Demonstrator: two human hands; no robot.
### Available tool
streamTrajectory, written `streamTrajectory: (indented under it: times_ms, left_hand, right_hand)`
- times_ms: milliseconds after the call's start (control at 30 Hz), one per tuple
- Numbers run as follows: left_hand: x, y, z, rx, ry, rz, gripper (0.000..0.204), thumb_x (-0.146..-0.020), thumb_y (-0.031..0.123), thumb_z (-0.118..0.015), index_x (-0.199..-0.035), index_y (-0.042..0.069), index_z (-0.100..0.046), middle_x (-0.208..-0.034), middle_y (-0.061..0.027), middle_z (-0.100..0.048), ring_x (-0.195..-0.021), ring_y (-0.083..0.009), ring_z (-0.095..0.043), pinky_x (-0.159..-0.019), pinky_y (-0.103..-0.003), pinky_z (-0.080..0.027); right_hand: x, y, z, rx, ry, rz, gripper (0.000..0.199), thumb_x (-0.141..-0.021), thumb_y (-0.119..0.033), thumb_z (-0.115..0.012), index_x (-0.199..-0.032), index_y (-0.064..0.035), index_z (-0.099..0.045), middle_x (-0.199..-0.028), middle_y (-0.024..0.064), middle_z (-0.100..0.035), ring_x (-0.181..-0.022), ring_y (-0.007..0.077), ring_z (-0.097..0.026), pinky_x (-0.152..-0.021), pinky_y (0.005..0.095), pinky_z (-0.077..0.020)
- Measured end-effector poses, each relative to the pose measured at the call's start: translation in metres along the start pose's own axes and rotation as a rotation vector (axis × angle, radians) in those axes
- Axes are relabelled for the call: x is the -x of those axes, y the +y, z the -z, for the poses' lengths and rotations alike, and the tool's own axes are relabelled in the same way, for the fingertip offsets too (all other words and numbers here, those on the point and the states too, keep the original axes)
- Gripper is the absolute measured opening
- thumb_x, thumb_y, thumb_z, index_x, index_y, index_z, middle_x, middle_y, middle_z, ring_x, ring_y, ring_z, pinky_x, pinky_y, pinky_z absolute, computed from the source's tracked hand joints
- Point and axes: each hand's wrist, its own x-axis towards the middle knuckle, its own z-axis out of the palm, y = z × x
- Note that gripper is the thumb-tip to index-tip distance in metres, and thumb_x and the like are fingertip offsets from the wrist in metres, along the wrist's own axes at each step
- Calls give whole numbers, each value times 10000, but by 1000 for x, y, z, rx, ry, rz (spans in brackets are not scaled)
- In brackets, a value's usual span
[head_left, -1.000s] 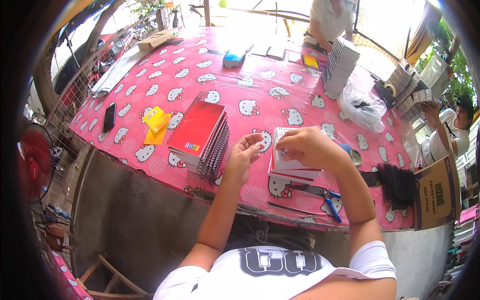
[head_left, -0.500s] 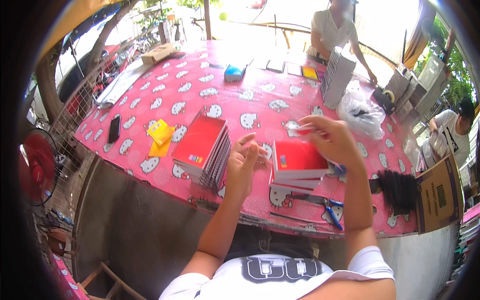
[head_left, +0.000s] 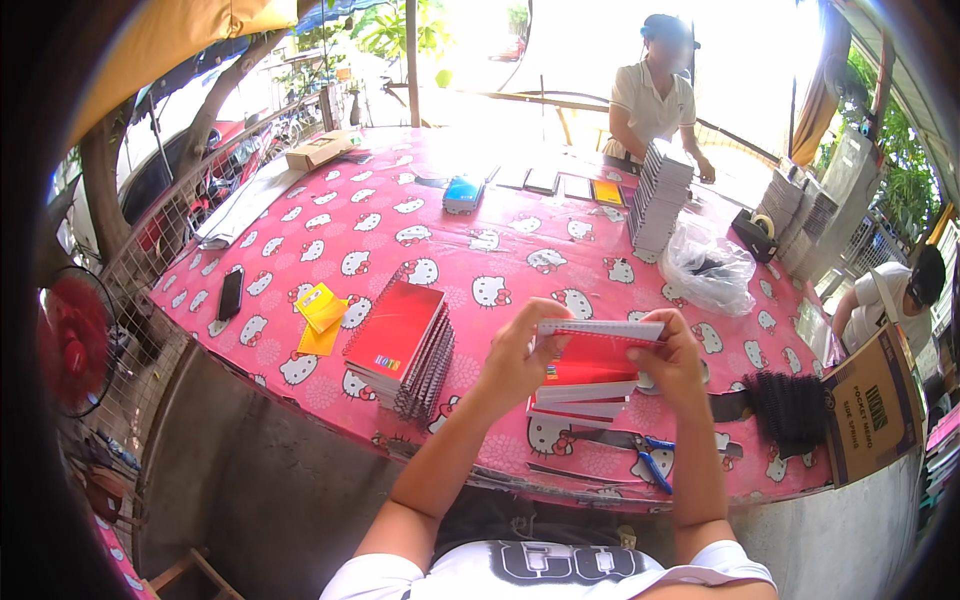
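- Outdoor work table [head_left: 560, 225] under a pink cartoon-cat cloth; a co-worker stands at the far edge, 12 o'clock.
- Left hand [head_left: 520, 355] and right hand [head_left: 672, 358] both closed on the top edge of a red spiral notebook [head_left: 595, 358], thumbs and fingers pinching its white wire binding, cover tilted toward the camera.
- Change: one second ago the notebook lay flat on the small pile [head_left: 580, 405] with both hands pressed down on it; now it is raised just above that pile. Judged: work at the binding has moved from pressing to handling in the air.
- Finished red stack [head_left: 400, 345] at 9 o'clock of the hands; blue-handled pliers [head_left: 650, 462] at 5 o'clock; black binding combs [head_left: 790, 405] at 3 o'clock.
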Motion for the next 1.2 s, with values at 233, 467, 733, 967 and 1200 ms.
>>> streamTrajectory:
  times_ms: [233,467,733,967,1200]
  left_hand:
    - [10,-4,-8,-246,68,-12,623,-820,3,-645,-1378,154,-411,-1369,-128,-425,-1262,-300,-397,-1056,-428,-315]
    - [-3,29,-40,-749,264,-230,277,-799,220,-715,-1064,153,-670,-1198,-66,-562,-1063,-235,-509,-953,-435,-347]
    - [-20,13,-45,-619,204,-259,105,-765,261,-738,-781,158,-728,-697,53,-647,-739,-148,-535,-804,-344,-319]
    - [-22,7,-44,-591,220,-210,92,-754,243,-744,-781,160,-715,-713,50,-642,-760,-150,-532,-827,-347,-310]
    - [-23,6,-50,-618,238,-283,87,-775,243,-717,-803,166,-686,-759,66,-642,-848,-174,-533,-869,-400,-273]
  right_hand:
    - [6,11,-35,-37,28,46,322,-792,39,-683,-999,-56,-455,-932,22,-538,-865,89,-515,-781,242,-445]
    - [8,21,-33,54,24,-32,292,-802,-33,-686,-1003,-31,-473,-949,69,-553,-855,139,-540,-768,267,-452]
    - [75,113,230,1450,699,-570,364,-723,-265,-766,-927,2,-624,-957,210,-626,-941,366,-597,-837,451,-465]
    - [88,113,245,1378,531,-638,225,-733,-203,-758,-837,-20,-680,-880,209,-676,-849,373,-655,-754,453,-511]
    - [78,88,226,1360,518,-390,167,-767,-45,-645,-930,-9,-648,-937,212,-571,-941,395,-573,-815,445,-461]
